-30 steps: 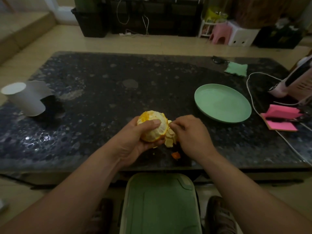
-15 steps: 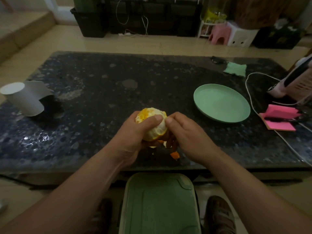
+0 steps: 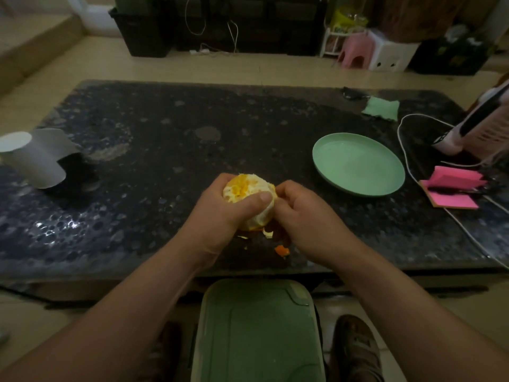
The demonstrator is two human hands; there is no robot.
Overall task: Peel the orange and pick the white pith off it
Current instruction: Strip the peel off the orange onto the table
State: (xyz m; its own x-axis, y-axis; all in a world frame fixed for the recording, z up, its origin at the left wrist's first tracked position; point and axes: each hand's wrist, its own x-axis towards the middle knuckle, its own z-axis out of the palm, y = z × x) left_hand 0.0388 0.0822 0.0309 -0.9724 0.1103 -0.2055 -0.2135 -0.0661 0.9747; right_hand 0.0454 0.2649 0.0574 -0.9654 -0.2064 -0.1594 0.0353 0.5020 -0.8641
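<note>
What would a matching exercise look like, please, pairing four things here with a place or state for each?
Things:
1. orange
2. plate
3. notes
4. peel scrap

Places or states:
A. pink, at the right edge of the table
B. gripped by the left hand
C. on the table, just below the right hand
D. green, empty

Pairs: 1-B, 2-D, 3-A, 4-C
</note>
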